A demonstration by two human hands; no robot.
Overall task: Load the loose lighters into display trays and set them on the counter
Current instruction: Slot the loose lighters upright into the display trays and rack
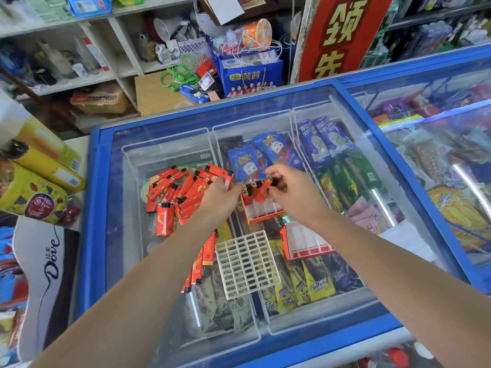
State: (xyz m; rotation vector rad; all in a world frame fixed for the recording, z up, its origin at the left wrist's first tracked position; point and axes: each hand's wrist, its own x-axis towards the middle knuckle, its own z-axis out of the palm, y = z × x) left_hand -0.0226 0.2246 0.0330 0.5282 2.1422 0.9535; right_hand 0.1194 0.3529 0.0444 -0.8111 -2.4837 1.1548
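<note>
As both my hands meet over the far red display tray (261,209), left hand (220,199) steadying, right hand (288,189) pinching a red lighter (261,193), I should drop it upright into a slot; the loose lighters (180,196) lie just left on the freezer lid (127,235).

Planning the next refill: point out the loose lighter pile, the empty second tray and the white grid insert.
loose lighter pile (183,193), head view, middle of heap.
empty second tray (305,241), head view, white dividers.
white grid insert (247,264), head view, centre cells.
</note>
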